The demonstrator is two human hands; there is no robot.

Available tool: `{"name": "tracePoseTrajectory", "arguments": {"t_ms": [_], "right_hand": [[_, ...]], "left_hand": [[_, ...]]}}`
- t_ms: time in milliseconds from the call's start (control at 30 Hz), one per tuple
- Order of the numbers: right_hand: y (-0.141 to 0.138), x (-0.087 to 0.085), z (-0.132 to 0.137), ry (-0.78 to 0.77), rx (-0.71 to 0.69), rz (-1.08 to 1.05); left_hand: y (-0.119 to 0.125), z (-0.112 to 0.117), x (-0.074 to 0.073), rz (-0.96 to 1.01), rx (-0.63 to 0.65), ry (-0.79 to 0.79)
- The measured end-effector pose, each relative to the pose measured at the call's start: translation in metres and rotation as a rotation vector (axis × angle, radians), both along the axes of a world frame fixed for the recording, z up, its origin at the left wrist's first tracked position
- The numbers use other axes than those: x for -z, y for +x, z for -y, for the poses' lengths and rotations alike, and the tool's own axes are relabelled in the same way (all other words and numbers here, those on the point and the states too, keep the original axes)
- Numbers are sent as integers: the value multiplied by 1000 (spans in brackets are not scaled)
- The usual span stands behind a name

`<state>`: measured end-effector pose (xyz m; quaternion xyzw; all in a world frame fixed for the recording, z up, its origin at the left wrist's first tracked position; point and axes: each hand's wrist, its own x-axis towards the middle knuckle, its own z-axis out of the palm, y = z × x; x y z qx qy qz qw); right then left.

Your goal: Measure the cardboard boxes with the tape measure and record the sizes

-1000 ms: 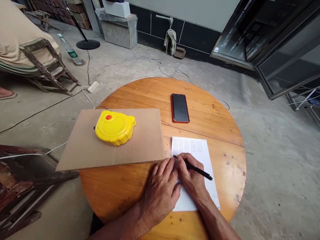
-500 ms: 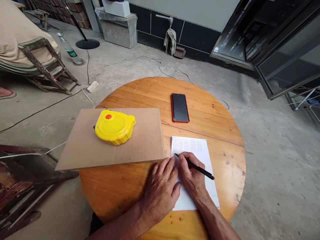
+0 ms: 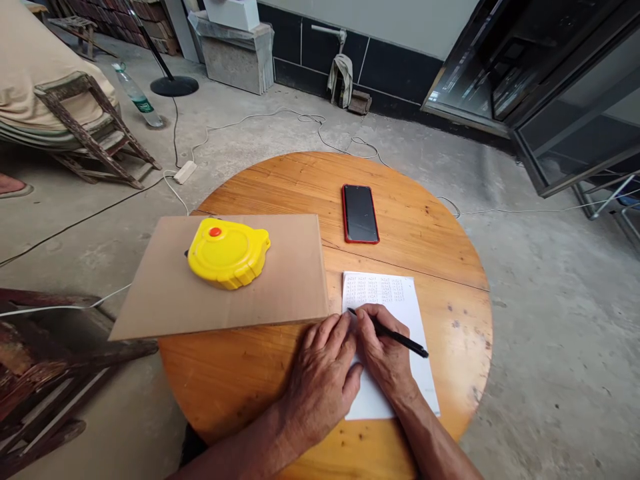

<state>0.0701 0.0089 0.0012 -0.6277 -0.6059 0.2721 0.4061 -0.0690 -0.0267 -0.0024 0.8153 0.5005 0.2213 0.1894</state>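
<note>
Pen point(image 3: 400, 341): one, black, centre-right of the lower frame, over the paper; tip points to the upper left, blunt end to the lower right, long axis a shallow diagonal; whether the tip touches the sheet, I cannot tell.
Right hand point(image 3: 389, 347): fingers pinched around the pen near its tip, hand over the paper.
Paper point(image 3: 373, 397): one white pile or sheet, right of lower centre, long axis near upright in the frame; small writing in columns at its top, too small to read.
Left hand point(image 3: 325, 373): one, palm down, fingers extended and grasping nothing, just beside the right hand, over the paper's left edge.
Cardboard point(image 3: 280, 287): one flat piece, left of centre, its lower right corner near the left fingertips.
Yellow case point(image 3: 227, 255): one, with one red button, on the cardboard.
Phone point(image 3: 361, 213): one, red-edged, above the paper, long axis near upright.
Table point(image 3: 435, 247): one, round, wooden, beneath these.
Bottle point(image 3: 139, 98): one, upper left, on the floor.
</note>
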Motion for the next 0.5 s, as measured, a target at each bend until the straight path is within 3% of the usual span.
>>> {"name": "tracePoseTrajectory", "arguments": {"t_ms": [333, 500], "right_hand": [[-1, 0, -1, 4, -9, 13], [3, 2, 1, 52, 52, -24]], "left_hand": [[0, -1, 0, -5, 5, 5], [0, -1, 0, -13, 7, -9]]}}
